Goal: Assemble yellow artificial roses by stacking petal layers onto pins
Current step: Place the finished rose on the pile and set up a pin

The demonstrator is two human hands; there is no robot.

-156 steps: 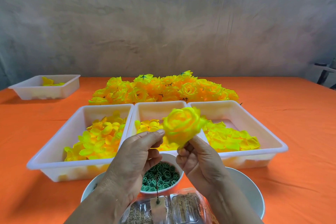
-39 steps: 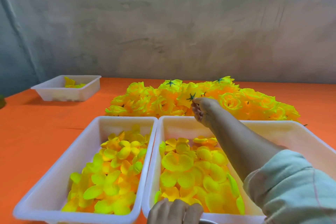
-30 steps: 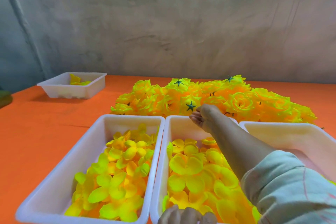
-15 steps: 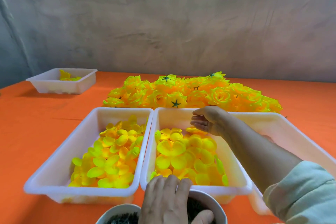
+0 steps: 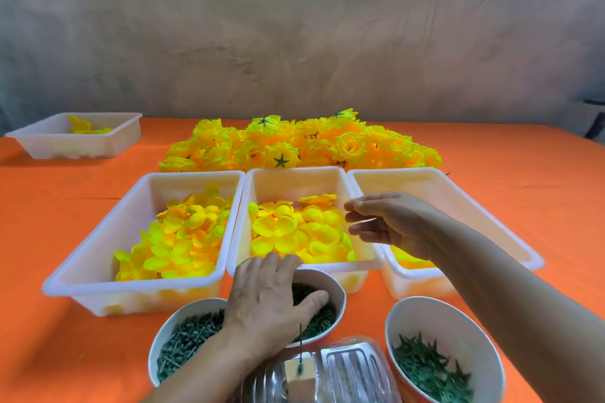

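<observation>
Since each rose starts from small parts, we place our left hand (image 5: 271, 301) in the near bowl (image 5: 330, 281) of green rings (image 5: 319, 321); we cannot tell whether it grips any. Our right hand (image 5: 389, 222) hovers empty, fingers loosely extended, over the petal layers (image 5: 294, 235) in the middle tray (image 5: 294, 183).

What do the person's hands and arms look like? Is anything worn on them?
The left hand and the right hand are bare: no gloves, rings or watch show. Both forearms are uncovered up to the picture's edge; no sleeve is in view.
</observation>
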